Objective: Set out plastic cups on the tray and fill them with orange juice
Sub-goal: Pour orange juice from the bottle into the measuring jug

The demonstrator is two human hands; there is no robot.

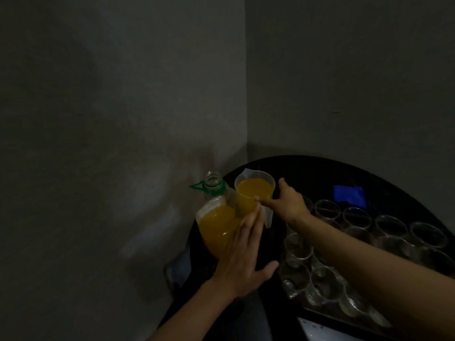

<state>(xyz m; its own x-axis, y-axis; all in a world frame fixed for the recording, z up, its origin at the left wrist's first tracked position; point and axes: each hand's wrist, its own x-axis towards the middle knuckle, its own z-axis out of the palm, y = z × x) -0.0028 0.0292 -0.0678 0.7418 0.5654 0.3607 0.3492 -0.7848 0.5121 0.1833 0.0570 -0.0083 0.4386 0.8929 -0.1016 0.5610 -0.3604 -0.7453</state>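
A clear plastic cup point(253, 193) filled with orange juice is held up at the far left of the round black table point(307, 168). My right hand point(288, 203) grips it, thumb on the near side and fingers round the back. Just left of the cup stands an uncapped juice bottle point(216, 227) with a green neck ring, about half full. My left hand point(243, 257) lies against the bottle's right side with straight fingers and the thumb spread away. Several empty clear cups point(327, 210) stand in rows on a dark tray point(317, 313) at the right.
A white sheet of paper point(268, 217) lies under the filled cup. A blue object point(348, 195) sits on the table behind the tray. Grey walls meet in a corner just behind the table. The scene is very dim.
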